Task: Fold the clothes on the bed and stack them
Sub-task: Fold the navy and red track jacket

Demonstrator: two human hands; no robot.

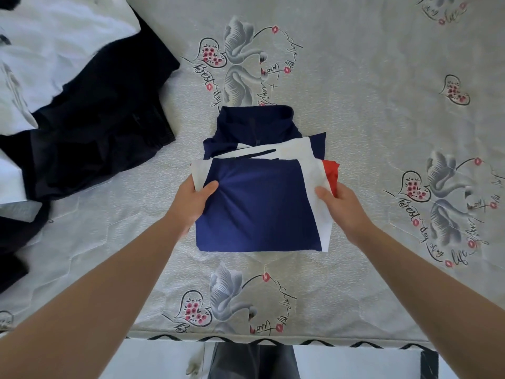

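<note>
Two bare forearms reach in from the near edge, over the front border of the bed (355, 132), whose grey cover is printed with swans, hearts and script. Left hand (191, 203): grip closed on the left edge of the folded jacket (257, 209), thumb lying on top of the navy panel, fingers tucked beneath the white trim and out of sight. Right hand (341, 206): grip closed on the right edge of the same garment, thumb pressed on the white panel, fingers curled under, beside a red section that shows at the far right corner. Between the two grips the jacket lies as a flat, roughly square fold of navy cloth, its near edge resting on the bed at centre. Beyond the hands, on the far side, the navy collar with its zip lies flat on the cover, with white strips crossing just below it. Far left: a loose pile of clothes (90, 110), dark navy or black pieces overlapped by white ones, unfolded, well apart from the jacket. Near edge, below the bed border: pale floor and the person's dark trouser legs (254, 362).
</note>
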